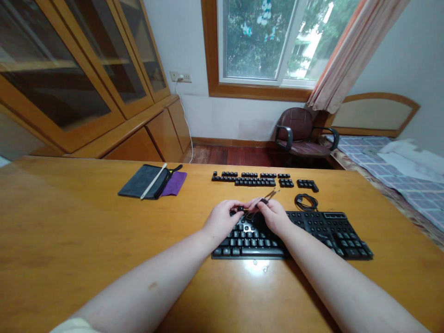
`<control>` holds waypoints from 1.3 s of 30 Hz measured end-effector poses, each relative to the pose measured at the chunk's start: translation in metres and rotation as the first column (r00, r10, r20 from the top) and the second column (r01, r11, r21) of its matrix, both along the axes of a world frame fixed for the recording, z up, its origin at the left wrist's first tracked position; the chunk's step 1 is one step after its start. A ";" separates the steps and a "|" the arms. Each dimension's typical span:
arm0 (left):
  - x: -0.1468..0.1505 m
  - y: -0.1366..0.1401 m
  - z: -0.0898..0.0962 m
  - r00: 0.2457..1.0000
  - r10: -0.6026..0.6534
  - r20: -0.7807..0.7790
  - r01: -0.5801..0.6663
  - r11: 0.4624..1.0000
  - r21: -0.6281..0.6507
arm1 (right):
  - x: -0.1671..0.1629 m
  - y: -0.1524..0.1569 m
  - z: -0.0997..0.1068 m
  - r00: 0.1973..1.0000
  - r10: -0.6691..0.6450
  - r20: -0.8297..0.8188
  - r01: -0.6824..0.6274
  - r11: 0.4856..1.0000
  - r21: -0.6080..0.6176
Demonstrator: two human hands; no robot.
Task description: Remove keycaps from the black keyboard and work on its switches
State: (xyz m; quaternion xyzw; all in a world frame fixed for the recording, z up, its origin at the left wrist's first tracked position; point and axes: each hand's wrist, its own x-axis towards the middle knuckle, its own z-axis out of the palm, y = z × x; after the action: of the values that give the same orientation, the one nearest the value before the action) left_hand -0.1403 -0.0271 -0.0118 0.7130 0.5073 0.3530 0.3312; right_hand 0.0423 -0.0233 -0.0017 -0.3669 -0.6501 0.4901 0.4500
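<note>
A black keyboard (263, 252) lies on the wooden desk, with keys off along its upper rows. Over its upper left part, my left hand (222, 221) is closed, pinching a small black keycap (240, 209) between thumb and fingers. My right hand (277, 217) grips the dark handle of a wire keycap puller (272, 194), whose thin prongs point up and to the right. Thin wire also shows between the two hands, close to the keycap; whether it touches the cap I cannot tell. Removed keycaps (255, 182) stand in rows beyond the keyboard.
A coiled black cable (305, 202) lies behind the keyboard. Toward the left are a grey pouch (135, 181), a white brush-like stick (153, 181) and a purple cloth (175, 184). Beyond the wooden desk (86, 240) stand an armchair (300, 127) and a glass-door cabinet (114, 108).
</note>
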 end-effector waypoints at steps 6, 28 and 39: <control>-0.006 0.008 0.035 0.999 0.028 -0.039 -0.022 0.988 0.155 | 0.001 0.000 0.000 0.999 -0.028 -0.025 0.029 0.999 0.019; -0.015 0.095 -0.004 0.881 0.114 -0.460 -0.070 0.991 0.110 | 0.003 0.000 -0.006 0.997 -0.031 0.075 0.027 0.998 0.052; -0.014 0.101 -0.008 0.889 0.146 -0.435 -0.101 0.987 0.125 | 0.005 0.001 -0.012 0.990 -0.034 0.134 0.026 0.998 0.063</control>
State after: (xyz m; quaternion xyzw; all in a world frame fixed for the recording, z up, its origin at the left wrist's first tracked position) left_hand -0.1543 0.0738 -0.0199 0.7562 0.5955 0.2267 0.1486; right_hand 0.0469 -0.0218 -0.0137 -0.3948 -0.6882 0.4373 0.4234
